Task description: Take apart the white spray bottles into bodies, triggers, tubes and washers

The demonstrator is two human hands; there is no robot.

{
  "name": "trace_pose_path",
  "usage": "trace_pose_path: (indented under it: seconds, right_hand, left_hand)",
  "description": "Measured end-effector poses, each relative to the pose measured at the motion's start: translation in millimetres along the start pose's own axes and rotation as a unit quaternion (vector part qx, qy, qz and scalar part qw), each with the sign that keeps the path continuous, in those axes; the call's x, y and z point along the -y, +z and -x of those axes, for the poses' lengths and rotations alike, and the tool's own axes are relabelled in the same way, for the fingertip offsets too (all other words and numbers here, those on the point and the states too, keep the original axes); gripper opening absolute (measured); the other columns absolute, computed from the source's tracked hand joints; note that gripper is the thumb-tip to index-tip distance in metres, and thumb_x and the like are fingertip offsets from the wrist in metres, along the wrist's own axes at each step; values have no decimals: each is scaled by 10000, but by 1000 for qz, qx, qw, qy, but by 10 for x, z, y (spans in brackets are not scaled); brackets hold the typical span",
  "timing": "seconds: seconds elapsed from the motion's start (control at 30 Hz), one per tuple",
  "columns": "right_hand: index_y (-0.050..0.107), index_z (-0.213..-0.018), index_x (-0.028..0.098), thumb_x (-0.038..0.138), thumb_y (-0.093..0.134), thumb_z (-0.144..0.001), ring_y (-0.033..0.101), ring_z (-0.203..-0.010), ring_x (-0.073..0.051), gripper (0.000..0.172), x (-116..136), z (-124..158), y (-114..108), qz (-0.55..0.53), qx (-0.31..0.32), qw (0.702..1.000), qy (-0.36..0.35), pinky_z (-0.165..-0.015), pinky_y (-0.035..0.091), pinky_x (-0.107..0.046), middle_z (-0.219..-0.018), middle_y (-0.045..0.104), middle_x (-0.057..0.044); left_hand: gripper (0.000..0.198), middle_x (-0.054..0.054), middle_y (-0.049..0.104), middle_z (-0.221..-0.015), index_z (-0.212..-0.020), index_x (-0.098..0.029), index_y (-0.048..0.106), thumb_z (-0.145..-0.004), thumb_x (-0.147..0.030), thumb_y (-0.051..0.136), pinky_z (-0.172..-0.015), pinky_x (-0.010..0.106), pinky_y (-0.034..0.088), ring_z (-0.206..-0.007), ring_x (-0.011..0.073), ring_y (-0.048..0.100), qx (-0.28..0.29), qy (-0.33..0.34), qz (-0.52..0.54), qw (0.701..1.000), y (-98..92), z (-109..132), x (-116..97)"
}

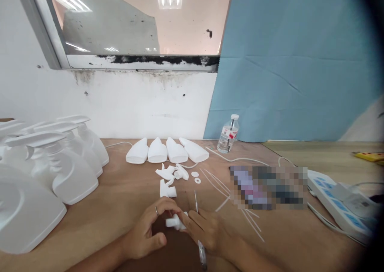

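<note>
A small white plastic spray-head part (176,222) lies between my two hands, low in the middle of the view. My right hand (208,228) has its fingers against this part and also grips a slim, pen-like tool (202,254) with a clear body and a silvery tip. My left hand (153,228) curves around the other side, its thumb apart and its fingertips meeting the part and the right fingers. Whether the left fingertips press on the part is hidden. Just beyond them lies a white spray trigger piece (167,189), with more trigger pieces (172,172) behind.
White spray bottles (75,172) crowd the left side. Several white covers (157,151) stand in a row near the wall. Two small discs (197,180) and thin tubes (216,184) lie right of centre. A water bottle (228,135) and a power strip (336,202) are farther right.
</note>
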State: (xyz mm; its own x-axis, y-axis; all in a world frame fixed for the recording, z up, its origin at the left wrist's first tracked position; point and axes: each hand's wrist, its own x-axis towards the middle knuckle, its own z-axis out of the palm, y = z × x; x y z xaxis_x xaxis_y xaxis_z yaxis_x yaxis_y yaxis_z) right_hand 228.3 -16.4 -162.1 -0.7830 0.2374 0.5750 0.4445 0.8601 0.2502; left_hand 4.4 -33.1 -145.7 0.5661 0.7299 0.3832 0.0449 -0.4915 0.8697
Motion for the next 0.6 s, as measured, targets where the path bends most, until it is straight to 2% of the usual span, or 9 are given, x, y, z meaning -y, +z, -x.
trace_pose_path:
  seconds: [0.1, 0.2, 0.3, 0.4, 0.43, 0.47, 0.53, 0.6]
  right_hand:
    - [561, -1182, 55, 232, 502, -930, 542, -491, -132, 313, 11, 7, -2, -7, -15, 1000, 12, -408, 345, -280, -655, 619, -33]
    - [584, -1160, 90, 211, 518, -922, 527, -463, -119, 275, 5, -1, -14, -8, -19, 1000, 18, -402, 324, -274, -619, 605, -12]
    - [576, -1179, 120, 222, 536, -914, 493, -456, -124, 286, -29, -17, 0, 8, -20, 1000, 18, -420, 321, -282, -602, 595, 4]
    - [536, -1220, 105, 358, 555, -899, 530, -569, -164, 409, -81, -45, 9, -2, -38, 998, 49, -528, 404, -303, -691, 624, -33]
    - [550, -1184, 107, 374, 553, -896, 541, -618, -177, 393, -104, -52, 4, -14, -45, 997, 62, -584, 427, -317, -716, 623, -43]
    - [581, -1099, 122, 354, 548, -899, 542, -653, -185, 308, -130, -53, -6, -30, -51, 996, 71, -631, 436, -329, -719, 611, -43]
    - [582, -836, 170, 249, 524, -902, 517, -663, -176, 119, -196, -39, -34, -66, -61, 993, 78, -670, 426, -333, -675, 559, -22]
    - [493, -677, 199, 183, 509, -881, 475, -628, -158, 206, -278, -3, -66, -102, -64, 989, 91, -652, 411, -322, -643, 505, -6]
  left_hand:
    - [502, 97, 610, -1032, -1177, -226, 530, -774, -505, 640, -853, 338, 418, -924, 238, 552, -13, -20, -28, 999, 46, -1, 51]
    - [339, 69, 636, -992, -1115, -231, 557, -805, -325, 656, -818, 296, 432, -891, 205, 570, -34, -48, -46, 997, 84, 1, 130]
    - [303, 61, 628, -991, -1094, -224, 583, -813, -316, 647, -792, 274, 441, -879, 192, 568, -60, -79, -22, 995, 100, -7, 160]
    - [309, 44, 607, -955, -1126, -227, 569, -851, -368, 588, -741, 255, 452, -829, 168, 559, -103, -133, 66, 984, 96, -36, 174]
    - [320, 35, 597, -937, -1125, -228, 562, -851, -392, 582, -714, 251, 457, -798, 160, 558, -119, -147, 111, 976, 88, -49, 187]
    - [335, 28, 587, -921, -1117, -227, 556, -841, -415, 587, -687, 249, 462, -767, 153, 561, -134, -160, 156, 965, 78, -63, 206]
    - [362, 16, 583, -867, -1077, -220, 550, -805, -450, 617, -618, 244, 466, -698, 145, 566, -154, -188, 228, 943, 52, -90, 255]
    - [382, 14, 595, -809, -1046, -208, 541, -774, -456, 644, -564, 237, 459, -644, 144, 567, -162, -212, 268, 926, 27, -112, 305]
